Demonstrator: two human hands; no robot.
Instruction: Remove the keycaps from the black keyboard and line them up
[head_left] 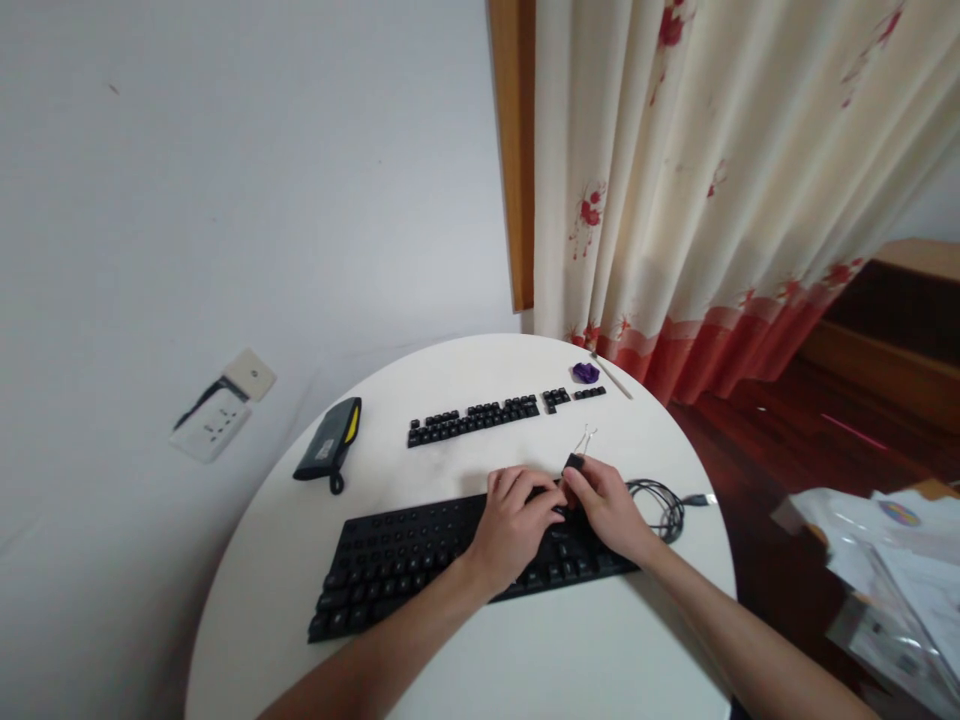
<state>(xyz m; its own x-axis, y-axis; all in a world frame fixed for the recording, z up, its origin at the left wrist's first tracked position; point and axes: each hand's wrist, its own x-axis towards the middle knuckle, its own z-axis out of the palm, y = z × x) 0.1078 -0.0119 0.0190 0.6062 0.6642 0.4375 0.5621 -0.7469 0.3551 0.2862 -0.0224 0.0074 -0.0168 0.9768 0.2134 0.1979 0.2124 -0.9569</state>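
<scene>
A black keyboard lies on the round white table, tilted slightly across it, with several keys along its far side bare of caps. My right hand is closed around the black handle of a wire keycap puller, whose thin wire prongs point away from me. Over the right-hand part of the keyboard, my left hand has its fingers curled and pinched close to the right fingertips. Something small and dark shows at those fingertips, too small to make out. Loose black keycaps lie in rows beyond the keyboard.
A dark pouch with a yellow strip lies at the table's left. Purple putty-like stuff and a thin brush-like stick are at the far right. A coiled cable with a USB plug sits by the right edge. Wall and curtain border the table.
</scene>
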